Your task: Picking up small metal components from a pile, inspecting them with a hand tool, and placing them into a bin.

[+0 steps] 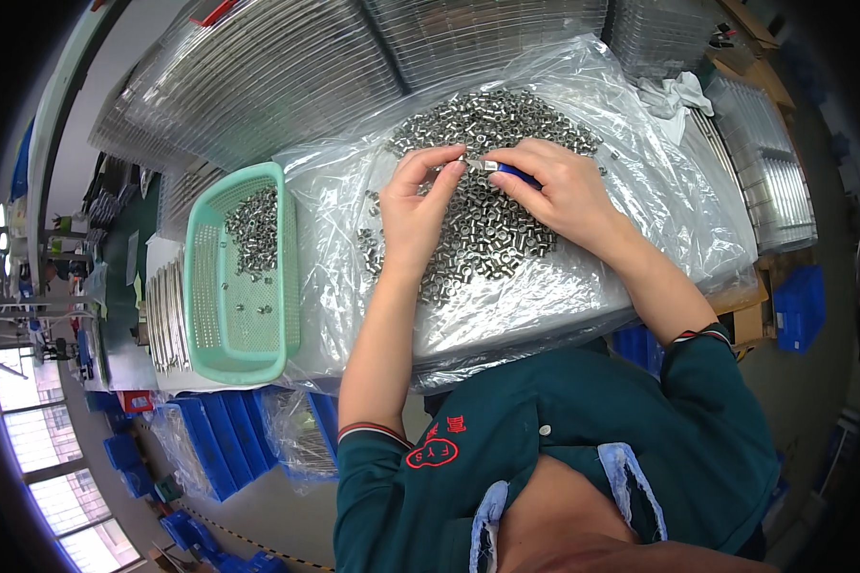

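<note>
My left hand (413, 212) pinches a small metal part between thumb and forefinger, mostly hidden by the fingertips. Held in my right hand (571, 196) is a slim blue-handled tool (517, 173), its pale tip pointing left at that part. The tool's exact kind cannot be made out. Both hands are above a wide heap of small shiny metal fittings (492, 250), spread over clear plastic sheeting (330, 277) on the table. To the left stands a mint-green plastic basket (290, 296) with a smaller lot of the same fittings, mostly toward its far end.
Stacked clear plastic trays (268, 81) line the table's far side, with more trays (769, 177) at the right. A white cloth (674, 95) lies at the far right. Blue bins (222, 444) stand below the near left edge; another blue bin (799, 307) is at the right.
</note>
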